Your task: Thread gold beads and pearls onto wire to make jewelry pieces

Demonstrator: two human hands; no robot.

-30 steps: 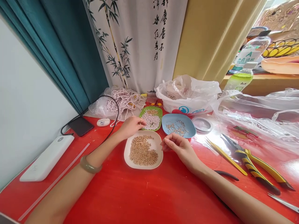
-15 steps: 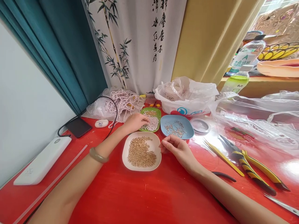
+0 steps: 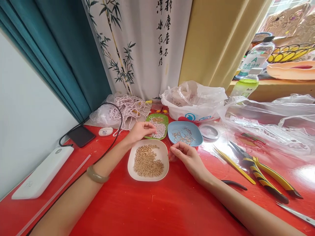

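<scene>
My left hand [image 3: 142, 131], with a bangle on the wrist, is over the left edge of a green tray [image 3: 166, 125]. Its fingers are pinched together at the pale pink beads [image 3: 160, 130]; anything between them is too small to make out. Gold beads lie at the tray's back. In front, a white dish [image 3: 131, 164] holds many small gold beads [image 3: 146, 162]. My right hand [image 3: 183, 155] is closed in a pinch beside that dish's right rim, on something too small to name. Behind it, a blue dish [image 3: 199, 137] holds small metallic pieces [image 3: 183, 136].
Pink bead strands [image 3: 126, 106] and a plastic-bagged bowl [image 3: 194, 105] stand behind. Right: a tape roll [image 3: 209, 132], yellow tweezers [image 3: 235, 165], pliers [image 3: 258, 170] and scissors [image 3: 295, 213]. Left: a phone [image 3: 81, 135], white power bank [image 3: 43, 172] and black cable [image 3: 120, 121].
My left hand has shifted slightly left and down and turned a little, its fingertips still over the green tray. My right hand has hardly moved. The whole view has shifted slightly.
</scene>
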